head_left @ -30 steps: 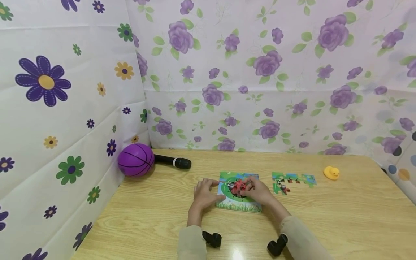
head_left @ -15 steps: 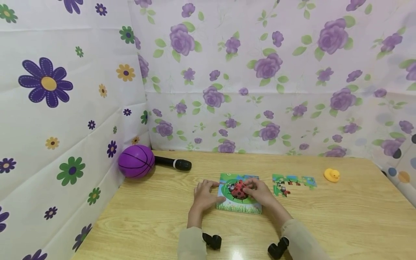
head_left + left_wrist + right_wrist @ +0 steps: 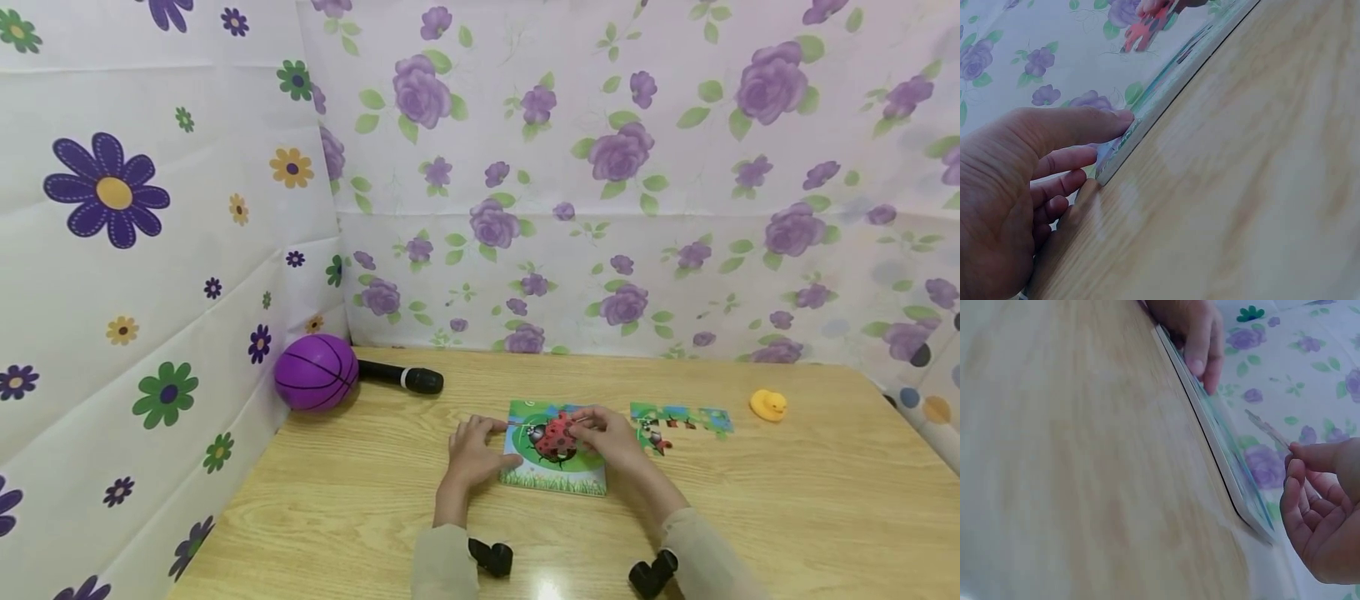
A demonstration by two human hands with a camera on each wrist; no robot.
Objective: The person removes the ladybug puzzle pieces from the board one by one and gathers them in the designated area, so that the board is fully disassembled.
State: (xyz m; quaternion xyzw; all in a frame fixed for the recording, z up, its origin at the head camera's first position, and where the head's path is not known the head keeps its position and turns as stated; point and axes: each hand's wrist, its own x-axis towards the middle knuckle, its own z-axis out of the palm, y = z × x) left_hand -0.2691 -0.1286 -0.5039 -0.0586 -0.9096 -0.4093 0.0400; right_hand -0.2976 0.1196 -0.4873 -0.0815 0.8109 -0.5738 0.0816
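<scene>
My left hand (image 3: 471, 454) rests with relaxed fingers on the puzzle board's (image 3: 553, 477) nine o'clock edge. My right hand (image 3: 613, 442) pinches a ladybug piece (image 3: 558, 437) lifted just above the board's centre. Loose pieces (image 3: 678, 419) lie at three o'clock, the yellow duck (image 3: 768, 405) beyond; ball (image 3: 316, 372) and microphone (image 3: 401, 377) at ten.

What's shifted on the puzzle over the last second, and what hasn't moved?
The right hand has drifted slightly rightward over the puzzle board, and it now pinches a puzzle piece lifted clear of the board. The left hand stays resting on the board's left edge. The loose pieces, purple ball, microphone and yellow duck lie as before.
</scene>
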